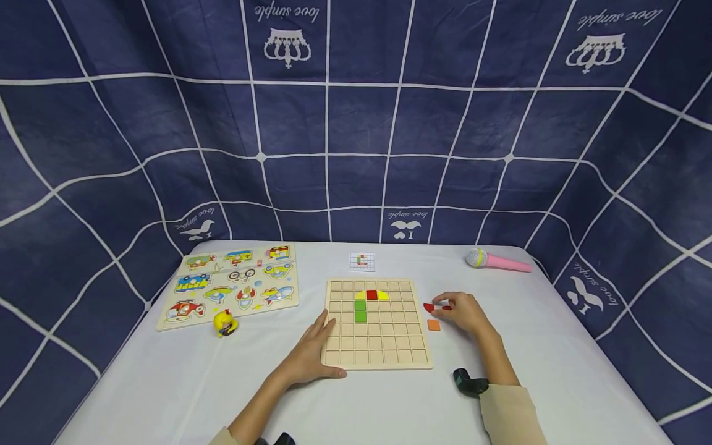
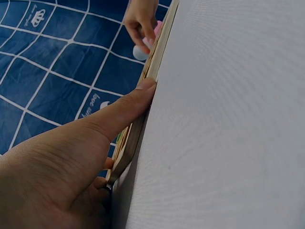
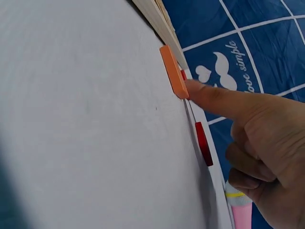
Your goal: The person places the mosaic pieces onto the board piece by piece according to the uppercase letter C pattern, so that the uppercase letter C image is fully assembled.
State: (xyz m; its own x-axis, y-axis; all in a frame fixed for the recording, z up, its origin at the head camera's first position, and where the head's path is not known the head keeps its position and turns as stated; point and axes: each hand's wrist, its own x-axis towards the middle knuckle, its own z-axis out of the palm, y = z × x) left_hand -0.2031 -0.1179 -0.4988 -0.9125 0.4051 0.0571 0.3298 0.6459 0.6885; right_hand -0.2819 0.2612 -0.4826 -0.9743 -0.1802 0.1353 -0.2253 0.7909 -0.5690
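The wooden grid board [image 1: 392,339] lies flat, with red, yellow and green pieces set in some squares. My left hand [image 1: 308,353] rests spread around its near left corner, thumb along the front edge and fingers at the left side. Right of the board, the thumb and index finger of my right hand [image 1: 465,311] pinch the end of a small red piece [image 1: 428,307]. A second red piece [image 3: 204,143] sits beneath that hand. Closer to me is a flat orange square [image 1: 434,325]; in the right wrist view it partly hides the pinched piece.
A small pattern card [image 1: 362,262] lies behind the board. At the left are a vehicle peg puzzle [image 1: 228,284] and a yellow-haired figurine [image 1: 225,323]. A pink toy microphone [image 1: 507,263] lies at the back right. Dark blue checked cloth [image 1: 356,123] hangs behind the white table.
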